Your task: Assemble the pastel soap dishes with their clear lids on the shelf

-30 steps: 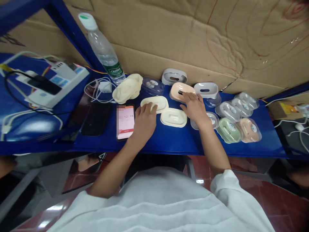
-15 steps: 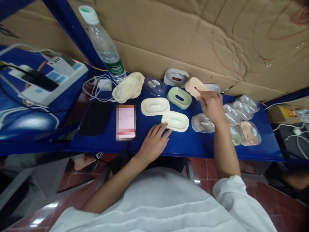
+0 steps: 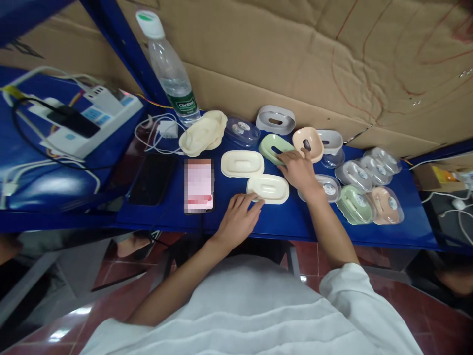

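Observation:
My left hand (image 3: 239, 217) lies with fingers stretched out, its fingertips at the lower left edge of a cream oval tray (image 3: 275, 190). A second cream tray (image 3: 241, 164) sits just behind that one. My right hand (image 3: 298, 172) reaches over the shelf with its fingers apart, fingertips at the near right edge of a green slotted soap dish (image 3: 272, 147). Beside those fingers, a peach slotted soap dish (image 3: 312, 140) leans tilted against a pale grey soap dish (image 3: 331, 140). Another grey slotted soap dish (image 3: 275, 113) stands at the back against the cardboard.
Several lidded soap dishes (image 3: 354, 204) crowd the right side. Stacked cream pieces (image 3: 203, 133), a clear lid (image 3: 242, 133) and a water bottle (image 3: 172, 79) stand back left. A lit phone (image 3: 199, 185), a dark phone (image 3: 153, 178) and a power strip (image 3: 92, 118) lie left.
My right hand lifted the peach soap dish off the green one, set it down to the right, and moved back left to the green dish. My left hand shifted from the rear cream tray to the front one.

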Demonstrator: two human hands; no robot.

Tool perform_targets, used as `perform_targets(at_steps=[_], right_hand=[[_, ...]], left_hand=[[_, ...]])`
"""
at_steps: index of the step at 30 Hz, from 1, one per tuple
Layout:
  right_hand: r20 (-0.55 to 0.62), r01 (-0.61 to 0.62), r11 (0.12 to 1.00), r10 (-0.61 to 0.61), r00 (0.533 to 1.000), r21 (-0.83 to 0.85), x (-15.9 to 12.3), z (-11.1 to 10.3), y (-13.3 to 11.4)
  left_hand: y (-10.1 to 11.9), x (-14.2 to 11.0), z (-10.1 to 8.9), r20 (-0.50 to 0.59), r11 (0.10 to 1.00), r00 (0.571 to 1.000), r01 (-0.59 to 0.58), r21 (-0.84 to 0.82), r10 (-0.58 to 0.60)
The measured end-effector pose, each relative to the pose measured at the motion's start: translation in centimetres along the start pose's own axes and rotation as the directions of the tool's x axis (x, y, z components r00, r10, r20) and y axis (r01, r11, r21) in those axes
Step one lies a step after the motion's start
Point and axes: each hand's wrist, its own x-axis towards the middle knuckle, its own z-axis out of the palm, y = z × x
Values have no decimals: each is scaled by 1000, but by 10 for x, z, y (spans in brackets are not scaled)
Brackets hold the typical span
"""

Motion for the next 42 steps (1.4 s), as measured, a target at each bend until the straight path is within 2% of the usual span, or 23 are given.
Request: perform_targets(at_steps=[3,5,10,15,20,23,27,31,34,37,40,42], right_hand=[[-49,-24,998,27,998,65,-9,-8,-1],[-115,-7,992,21,993,125,-25,-18,-3],[-265,118,972,-61,962,205,-95,-32,-25],[-223,236,937,-180,958,257,-154,-16,-55],[-130,216,924,-184,974,316,-167,-3,-65],[-99,234,917,-213,972,323,-163,-4,-65],[-84,300,915,-288,954,268,-156,-3,-66],[-123,362,914,-344,931,185,-152,6,-68],[-140,415,892,-395,908,180,-143,1,-63],[-90,406,881,-396,914,245,-103,-17,-52],[-48,246,924,-242,969,292,-30,-25,-48],[-51,163,946,-155,987,279,24,-17,-50]], left_hand=[[0,-4,-1,-37,1000,999,-4,-3,4],[1,-7,-2,-48,1000,999,-8,-23,7],[4,-27,-10,-56,992,998,12,-123,-19],[8,-45,-23,-135,982,983,105,-154,-126],[4,-38,-29,-27,990,998,57,-126,-61],[1,-36,-29,5,991,998,60,-123,-60],[-2,-39,-32,-14,997,998,59,-55,-60],[-3,-44,-32,-38,999,998,40,-26,-41],[-3,-46,-30,-56,998,998,38,-59,-41],[-2,-46,-27,-54,989,995,75,-128,-82],[-1,-44,-23,-45,975,993,98,-200,-109],[0,-42,-20,-54,968,993,93,-234,-109]])
